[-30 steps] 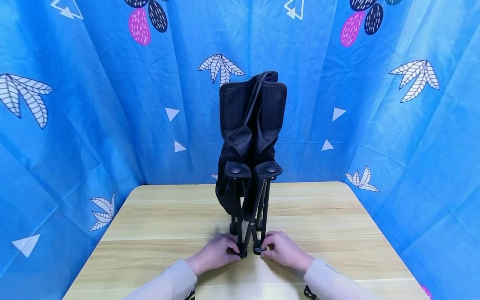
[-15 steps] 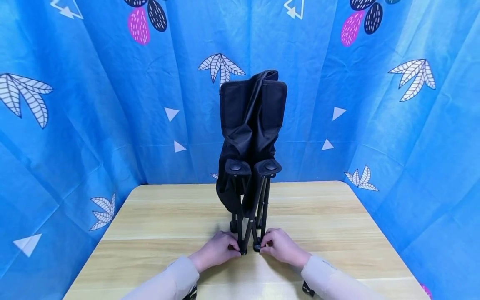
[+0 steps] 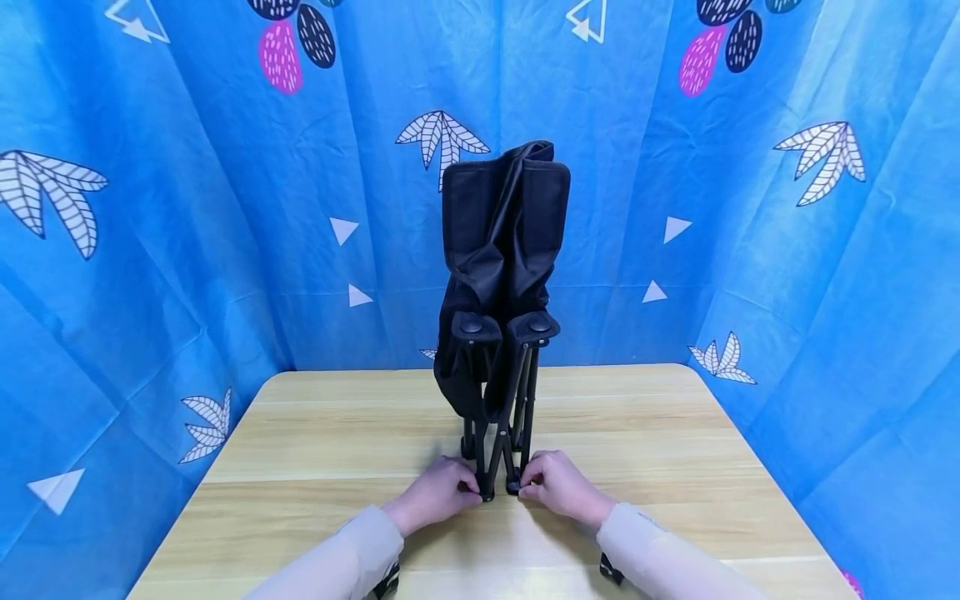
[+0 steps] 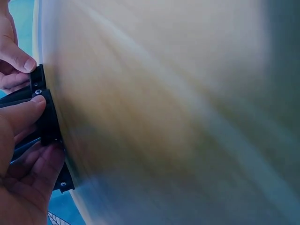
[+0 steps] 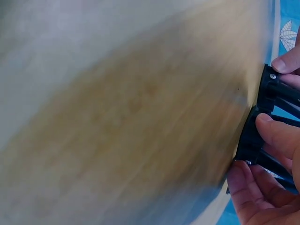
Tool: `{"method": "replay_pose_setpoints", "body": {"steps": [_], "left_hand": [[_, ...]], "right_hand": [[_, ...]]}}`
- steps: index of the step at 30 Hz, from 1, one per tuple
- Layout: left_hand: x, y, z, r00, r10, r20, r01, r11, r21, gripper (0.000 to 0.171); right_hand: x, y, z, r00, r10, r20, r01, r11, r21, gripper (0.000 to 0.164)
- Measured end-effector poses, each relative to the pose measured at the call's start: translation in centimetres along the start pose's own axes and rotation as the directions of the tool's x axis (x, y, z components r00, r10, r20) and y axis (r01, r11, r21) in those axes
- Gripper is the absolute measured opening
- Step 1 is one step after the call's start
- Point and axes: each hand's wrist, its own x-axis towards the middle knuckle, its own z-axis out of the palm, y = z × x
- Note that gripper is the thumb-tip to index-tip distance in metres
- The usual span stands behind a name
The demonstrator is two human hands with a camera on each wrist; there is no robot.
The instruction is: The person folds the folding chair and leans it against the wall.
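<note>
A black folding chair (image 3: pixel 468 221), bunched nearly shut, stands upright at mid-table in the head view. Its cloth back rises at the top, with two armrest ends below and thin crossed legs beneath. My left hand (image 3: pixel 437 493) pinches the front left foot (image 3: pixel 488 495) between thumb and fingers. On the other side, my right hand (image 3: pixel 564 485) pinches the front right foot (image 3: pixel 513 487). Both wrist views show thumb and fingertips on black plastic feet, such as the foot (image 4: pixel 48 115) in the left one and the foot (image 5: pixel 251 140) in the right.
The chair rests on a light wood-grain table (image 3: pixel 315 433). A blue patterned curtain (image 3: pixel 360 167) hangs behind it and along both sides. Dark straps show under both sleeves near the front edge.
Both hands and the chair's feet have shifted slightly away from me, and the armrest ends sit a little higher. The grip on the two feet stays the same.
</note>
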Motion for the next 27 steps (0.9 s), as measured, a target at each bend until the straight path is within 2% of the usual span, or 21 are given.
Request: {"method": "replay_pose_setpoints", "body": {"steps": [5,9,16,27], "left_hand": [[0.4,-0.3,0.0,1.0,-0.006,-0.007,0.006,1.0,0.009,0.005],[0.7,-0.4,0.0,1.0,-0.009,-0.018,0.009,1.0,0.019,0.004],[1.3,-0.6,0.0,0.998,-0.054,-0.022,0.054,0.999,-0.007,0.004],[2.4,-1.1,-0.1,0.996,-0.056,-0.065,0.055,0.998,-0.017,0.004]], "right_hand": [[0.3,0.3,0.0,1.0,-0.018,-0.017,0.018,1.0,-0.014,0.008],[0.7,0.6,0.1,1.0,-0.004,-0.016,0.003,1.0,-0.018,0.008],[1.3,1.0,0.2,1.0,0.019,-0.017,-0.019,1.0,-0.016,0.008],[2.3,1.8,0.1,0.998,0.055,-0.032,-0.055,0.998,-0.009,0.008]]}}
